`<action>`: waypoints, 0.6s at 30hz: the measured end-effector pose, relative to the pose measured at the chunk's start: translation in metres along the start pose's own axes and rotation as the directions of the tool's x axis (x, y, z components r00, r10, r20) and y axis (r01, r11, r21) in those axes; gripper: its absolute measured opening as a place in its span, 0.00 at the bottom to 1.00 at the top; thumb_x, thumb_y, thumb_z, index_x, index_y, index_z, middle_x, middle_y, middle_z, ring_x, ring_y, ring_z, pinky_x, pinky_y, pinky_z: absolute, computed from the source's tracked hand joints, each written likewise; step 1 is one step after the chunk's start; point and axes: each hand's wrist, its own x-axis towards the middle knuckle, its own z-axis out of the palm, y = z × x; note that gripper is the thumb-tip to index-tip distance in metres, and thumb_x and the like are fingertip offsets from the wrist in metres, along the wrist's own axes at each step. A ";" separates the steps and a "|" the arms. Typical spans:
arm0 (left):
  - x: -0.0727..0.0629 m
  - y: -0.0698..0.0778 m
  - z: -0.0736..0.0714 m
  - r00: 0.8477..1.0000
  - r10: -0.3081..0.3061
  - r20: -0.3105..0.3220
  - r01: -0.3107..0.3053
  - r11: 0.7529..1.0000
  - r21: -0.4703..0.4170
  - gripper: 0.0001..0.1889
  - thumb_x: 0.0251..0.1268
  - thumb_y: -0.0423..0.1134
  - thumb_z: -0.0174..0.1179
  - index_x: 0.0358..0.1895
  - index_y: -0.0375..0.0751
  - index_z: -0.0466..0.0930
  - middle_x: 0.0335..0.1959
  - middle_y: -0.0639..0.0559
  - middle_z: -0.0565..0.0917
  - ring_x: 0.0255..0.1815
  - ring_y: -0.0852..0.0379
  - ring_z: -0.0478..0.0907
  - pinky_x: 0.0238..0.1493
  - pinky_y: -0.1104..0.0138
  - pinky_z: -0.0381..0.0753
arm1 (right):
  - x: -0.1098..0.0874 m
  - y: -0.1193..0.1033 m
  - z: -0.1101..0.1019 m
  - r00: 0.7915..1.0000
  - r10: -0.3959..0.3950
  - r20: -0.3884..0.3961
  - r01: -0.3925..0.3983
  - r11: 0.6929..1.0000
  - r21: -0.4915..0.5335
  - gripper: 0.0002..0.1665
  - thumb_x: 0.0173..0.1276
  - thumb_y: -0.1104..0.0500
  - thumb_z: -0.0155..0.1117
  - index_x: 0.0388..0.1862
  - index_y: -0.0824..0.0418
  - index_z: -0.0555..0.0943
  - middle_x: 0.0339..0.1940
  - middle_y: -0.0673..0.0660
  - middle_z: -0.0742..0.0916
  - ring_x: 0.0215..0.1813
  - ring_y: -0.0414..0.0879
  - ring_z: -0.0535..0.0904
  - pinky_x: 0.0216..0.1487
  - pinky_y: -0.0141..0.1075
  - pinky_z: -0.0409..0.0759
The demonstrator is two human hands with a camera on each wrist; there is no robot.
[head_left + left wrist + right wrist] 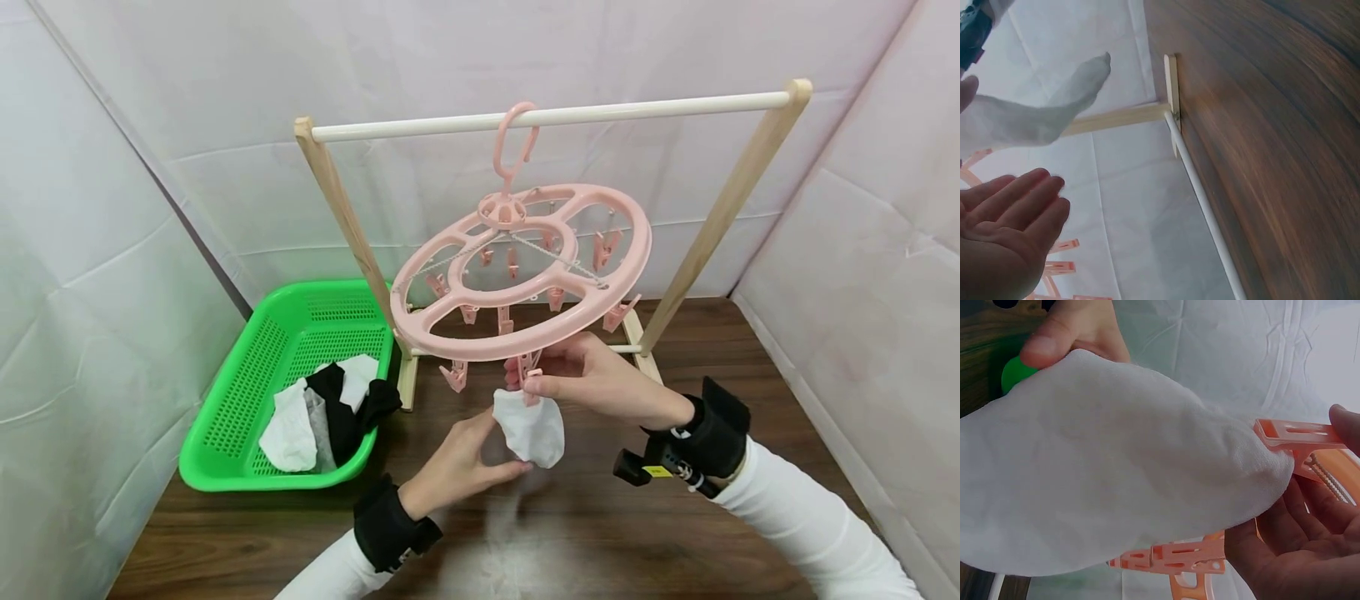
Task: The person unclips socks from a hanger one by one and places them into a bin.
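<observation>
A white sock (pixel 529 427) hangs by its upper end from a pink clip (pixel 528 375) at the front of the pink round drying hanger (pixel 517 343). In the right wrist view the clip's (pixel 1294 432) jaws sit over the edge of the sock (pixel 1116 462). My right hand (pixel 592 379) holds this clip, thumb on one side and fingers behind. On the sock's left side is my left hand (pixel 457 467), thumb near its lower part. The left wrist view shows that hand (pixel 1010 219) with straight fingers, beside the sock (pixel 1035 122).
A green basket (pixel 225 400) on the left holds white, grey and black socks (pixel 330 412). The hanger hooks over a white rod (pixel 645 110) on a wooden stand (pixel 723 221). Several other pink clips (pixel 454 375) dangle around it. White sheeting (pixel 187 100) encloses the wooden surface (pixel 600 533).
</observation>
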 end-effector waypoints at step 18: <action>0.001 0.010 0.007 0.994 0.014 -0.109 -0.020 0.998 -0.060 0.08 0.55 0.20 0.59 0.36 0.32 0.79 0.27 0.50 0.80 0.29 0.65 0.73 0.30 0.74 0.74 | 0.005 0.007 0.007 0.999 -0.037 -0.011 0.038 0.998 0.058 0.15 0.71 0.62 0.61 0.51 0.72 0.78 0.44 0.64 0.85 0.48 0.52 0.81 0.45 0.39 0.79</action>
